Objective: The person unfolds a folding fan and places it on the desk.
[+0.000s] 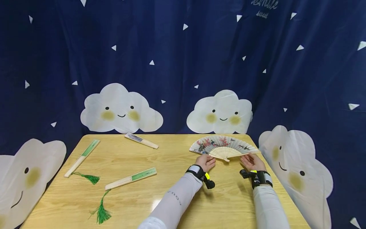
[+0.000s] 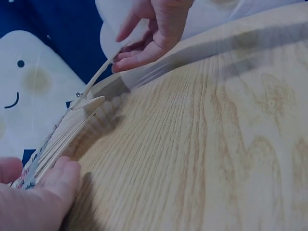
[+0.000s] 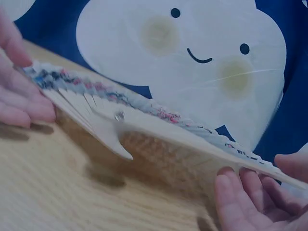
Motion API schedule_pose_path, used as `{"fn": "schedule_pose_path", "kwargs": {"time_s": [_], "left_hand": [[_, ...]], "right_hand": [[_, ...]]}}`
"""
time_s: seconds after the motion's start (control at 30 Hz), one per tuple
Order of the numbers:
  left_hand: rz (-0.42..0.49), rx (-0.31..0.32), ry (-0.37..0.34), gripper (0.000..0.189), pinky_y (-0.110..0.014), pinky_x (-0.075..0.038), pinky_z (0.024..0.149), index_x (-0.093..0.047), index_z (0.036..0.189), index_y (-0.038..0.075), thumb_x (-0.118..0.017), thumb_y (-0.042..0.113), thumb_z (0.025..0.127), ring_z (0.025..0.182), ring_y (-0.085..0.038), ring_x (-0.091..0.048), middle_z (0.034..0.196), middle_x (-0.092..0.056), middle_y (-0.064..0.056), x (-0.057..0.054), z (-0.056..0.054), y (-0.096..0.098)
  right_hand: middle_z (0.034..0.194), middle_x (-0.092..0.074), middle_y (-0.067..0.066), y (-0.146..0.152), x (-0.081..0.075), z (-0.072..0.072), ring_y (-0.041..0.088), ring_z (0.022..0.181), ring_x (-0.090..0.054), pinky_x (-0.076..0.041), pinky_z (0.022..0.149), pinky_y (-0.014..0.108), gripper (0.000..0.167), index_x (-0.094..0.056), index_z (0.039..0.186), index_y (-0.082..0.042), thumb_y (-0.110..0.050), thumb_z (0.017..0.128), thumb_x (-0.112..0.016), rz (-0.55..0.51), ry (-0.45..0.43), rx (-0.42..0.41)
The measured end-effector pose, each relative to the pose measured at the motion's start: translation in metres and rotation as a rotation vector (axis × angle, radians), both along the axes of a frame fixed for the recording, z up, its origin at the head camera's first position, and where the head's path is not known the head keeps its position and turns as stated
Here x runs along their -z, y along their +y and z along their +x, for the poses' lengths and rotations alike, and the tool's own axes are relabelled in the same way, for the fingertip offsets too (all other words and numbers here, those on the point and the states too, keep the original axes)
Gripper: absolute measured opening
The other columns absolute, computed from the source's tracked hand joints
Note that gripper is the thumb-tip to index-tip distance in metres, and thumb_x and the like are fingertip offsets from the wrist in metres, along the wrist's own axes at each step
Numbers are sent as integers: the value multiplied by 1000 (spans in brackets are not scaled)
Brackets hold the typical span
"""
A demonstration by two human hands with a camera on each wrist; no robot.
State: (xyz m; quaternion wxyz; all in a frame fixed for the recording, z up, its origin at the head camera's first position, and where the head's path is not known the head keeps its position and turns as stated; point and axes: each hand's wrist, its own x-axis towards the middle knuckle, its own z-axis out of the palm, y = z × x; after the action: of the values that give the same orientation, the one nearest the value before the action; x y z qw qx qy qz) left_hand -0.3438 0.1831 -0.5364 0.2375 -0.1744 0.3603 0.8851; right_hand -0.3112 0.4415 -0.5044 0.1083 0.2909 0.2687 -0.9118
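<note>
An open folding fan (image 1: 226, 152) with pale ribs and a painted leaf of pink blossoms is spread wide near the table's far right. My left hand (image 1: 205, 162) pinches its left end, thumb above and fingers beneath. At the other end, my right hand (image 1: 253, 161) holds the outer stick in the same way. In the right wrist view, the fan (image 3: 163, 127) is tilted and raised off the wood, a shadow under it. Its pivot end points toward me. The left wrist view shows the ribs edge-on between my left hand (image 2: 43, 192) and my right hand (image 2: 161, 29).
Closed fans lie on the wooden table (image 1: 137, 206) to the left: a green one with a tassel (image 1: 83, 157), another green one with a tassel (image 1: 131, 178), and a grey-patterned one (image 1: 141, 141) at the back. A dark blue curtain (image 1: 171, 38) hangs behind the table.
</note>
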Motion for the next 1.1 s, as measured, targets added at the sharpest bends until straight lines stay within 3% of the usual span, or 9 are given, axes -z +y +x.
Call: {"fn": "schedule_pose_path", "kwargs": {"time_s": [0.07,0.13,0.23,0.3,0.37,0.5,0.77,0.9,1.1], "left_hand": [[7,-8,6,43,-51,-37,113,-36,135,-20,-41,-1,97,134,-44,-45,140,-42,-36,16,-11,4],[35,-2,60,41,-53,-44,107,-43,128,-19,-51,1,93,126,-44,-51,130,-48,-36,56,-34,14],[35,14,77,42,-54,-44,106,-43,128,-18,-53,1,91,125,-43,-51,129,-49,-35,73,-45,19],[17,27,81,44,-54,-42,108,-41,131,-16,-50,2,93,130,-43,-48,134,-45,-35,62,-38,16],[-31,41,71,48,-53,-34,115,-32,141,-15,-41,2,97,139,-44,-36,147,-33,-36,24,-17,4],[-64,111,166,51,-51,-31,117,-26,146,-14,-38,7,101,142,-47,-30,153,-24,-35,-6,3,-25],[-379,161,364,45,-49,-45,107,-44,137,-7,-51,14,98,121,-39,-58,133,-54,-26,-27,1,-92],[-535,153,455,40,-47,-52,98,-52,130,-5,-54,16,97,100,-28,-68,116,-63,-18,-38,-1,-127],[-733,197,602,33,-48,-54,92,-57,124,-3,-54,17,97,99,-28,-68,115,-65,-18,-58,9,-182]], "right_hand": [[89,-69,3,-4,0,-3,11,102,-65,-44,108,26,12,-56,108,-16,-21,102,-46,8,-18,26],[104,-65,-3,-8,1,-5,5,120,-55,-35,114,23,29,-44,130,-23,-23,101,-47,10,-33,54],[139,-45,-13,-13,3,-8,0,140,-31,-27,118,22,66,-12,152,-33,-26,99,-52,28,-24,94],[155,-22,-15,-16,3,-9,1,145,-19,-25,120,22,80,4,155,-34,-28,98,-54,43,-3,114],[161,-4,-14,-19,1,-8,2,148,-10,-21,121,22,84,11,154,-36,-30,99,-53,57,28,120],[162,6,-9,-26,-2,-2,5,151,-2,-18,122,24,79,12,153,-36,-33,101,-47,170,69,117],[160,-15,5,-50,-6,28,20,147,-21,-25,121,29,57,-12,156,-26,-29,104,-36,442,149,114],[126,-50,-1,-62,-2,43,11,118,-50,-39,112,27,29,-41,132,-20,-27,103,-42,580,172,140],[103,-56,-14,-83,1,61,3,100,-57,-50,95,23,27,-45,125,-15,-28,102,-50,761,211,113]]}}
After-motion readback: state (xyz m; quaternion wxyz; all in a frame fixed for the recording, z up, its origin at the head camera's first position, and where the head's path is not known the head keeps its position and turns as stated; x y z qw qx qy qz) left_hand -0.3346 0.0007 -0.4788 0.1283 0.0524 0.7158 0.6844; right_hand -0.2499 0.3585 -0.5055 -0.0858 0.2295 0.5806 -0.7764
